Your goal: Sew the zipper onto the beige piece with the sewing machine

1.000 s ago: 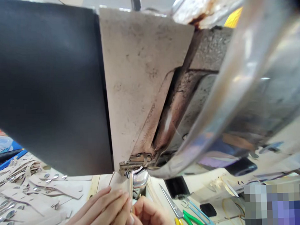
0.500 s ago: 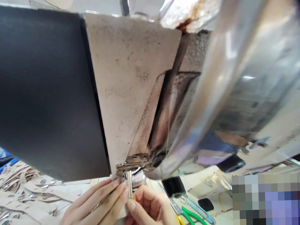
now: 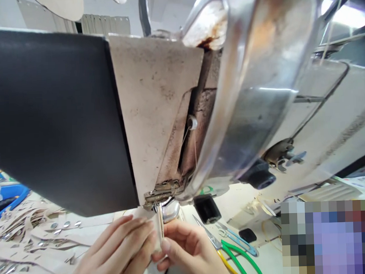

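A sewing workshop: industrial sewing machine, cut pieces (scissors too).

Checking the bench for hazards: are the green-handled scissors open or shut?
Shut: the green-handled scissors lie flat with blades together.

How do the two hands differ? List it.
The left hand lies with fingers stretched out long and flat; the right hand is curled, thumb forward. The left hand comes in beside the pale strips; the right hand lies nearer the green-handled scissors. Both are bare and pinch the same thin pale piece under the machine's presser foot.
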Demonstrator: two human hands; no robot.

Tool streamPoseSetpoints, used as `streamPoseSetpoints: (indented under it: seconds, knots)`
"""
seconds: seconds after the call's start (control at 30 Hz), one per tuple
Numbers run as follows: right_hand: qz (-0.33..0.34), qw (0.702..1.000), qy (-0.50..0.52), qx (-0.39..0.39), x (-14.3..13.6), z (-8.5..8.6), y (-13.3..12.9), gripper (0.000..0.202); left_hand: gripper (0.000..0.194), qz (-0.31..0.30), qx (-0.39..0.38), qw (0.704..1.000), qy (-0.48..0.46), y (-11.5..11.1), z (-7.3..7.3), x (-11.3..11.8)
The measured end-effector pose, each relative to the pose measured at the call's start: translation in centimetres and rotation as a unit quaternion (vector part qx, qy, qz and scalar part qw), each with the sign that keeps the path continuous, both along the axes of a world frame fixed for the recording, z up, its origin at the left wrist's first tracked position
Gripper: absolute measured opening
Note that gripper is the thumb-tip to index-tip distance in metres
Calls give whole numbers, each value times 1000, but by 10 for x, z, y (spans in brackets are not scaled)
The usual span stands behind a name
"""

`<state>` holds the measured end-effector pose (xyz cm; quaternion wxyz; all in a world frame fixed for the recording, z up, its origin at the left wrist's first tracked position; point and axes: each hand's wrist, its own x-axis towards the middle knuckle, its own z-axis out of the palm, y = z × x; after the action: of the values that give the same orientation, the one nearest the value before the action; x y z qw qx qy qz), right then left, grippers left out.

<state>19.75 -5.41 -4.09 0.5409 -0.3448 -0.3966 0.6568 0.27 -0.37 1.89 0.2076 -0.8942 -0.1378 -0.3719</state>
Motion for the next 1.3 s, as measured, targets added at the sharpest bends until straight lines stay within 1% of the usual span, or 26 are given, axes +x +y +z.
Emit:
streamPoseSetpoints:
  seconds: [0.07, 0.1, 0.17, 0.3, 0.4, 0.47, 0.57, 0.67, 0.8, 0.87, 0.97, 1.0, 1.07, 1.1, 1.17, 1.2, 1.23, 1.3]
  knots:
    - [-27, 1000, -8, -1, 2, 13, 1, 37, 32, -35, -25, 999, -17, 1, 3, 7]
    - [-44, 999, -8, -8, 2, 17, 0, 37, 35, -40, -45, 998, -20, 2, 2, 10]
    - [-77, 997, -8, -24, 1, 21, -2, 37, 35, -42, -69, 997, -15, 4, -3, 13]
    - [-132, 990, -14, -48, -3, 16, -8, 36, 33, -32, -111, 993, -2, 5, -12, 9]
    - [-161, 986, -26, -22, -5, 14, -8, 31, 34, -15, -153, 988, 17, 5, -12, 5]
    - [-176, 983, -40, 12, -4, 14, -6, 28, 37, -35, -191, 981, 12, 7, -10, 4]
    - [-195, 975, -74, 77, -3, 16, -3, 22, 34, -72, -269, 960, -19, 11, -7, 7]
    - [-202, 962, -135, 127, -2, 17, -1, 15, 28, -93, -325, 938, -74, 15, -6, 11]
    - [-219, 926, -238, 196, 1, 23, 1, 10, 26, -124, -393, 902, -128, 17, -4, 16]
    - [-228, 914, -259, 214, 1, 27, 2, 10, 28, -138, -429, 882, -139, 15, -3, 17]
    - [-232, 915, -261, 203, 0, 31, 2, 9, 26, -136, -474, 860, -129, 14, -1, 18]
    - [-232, 916, -262, 196, 0, 31, 1, 9, 25, -134, -476, 860, -125, 14, -1, 18]
    - [-219, 928, -249, 169, 2, 32, -2, 12, 23, -136, -449, 873, -134, 15, -1, 18]
    - [-199, 942, -228, 143, 3, 32, -3, 17, 23, -137, -422, 885, -143, 15, -1, 19]
    - [-139, 971, -181, 76, 8, 33, -3, 32, 25, -131, -364, 909, -156, 16, -2, 20]
    - [-108, 979, -166, 46, 11, 34, -2, 39, 25, -127, -344, 917, -155, 17, -3, 20]
    - [-87, 983, -161, 25, 13, 34, 0, 42, 25, -125, -334, 922, -151, 17, -3, 21]
    - [-76, 982, -171, 19, 16, 35, 6, 41, 23, -121, -337, 923, -140, 16, -3, 22]
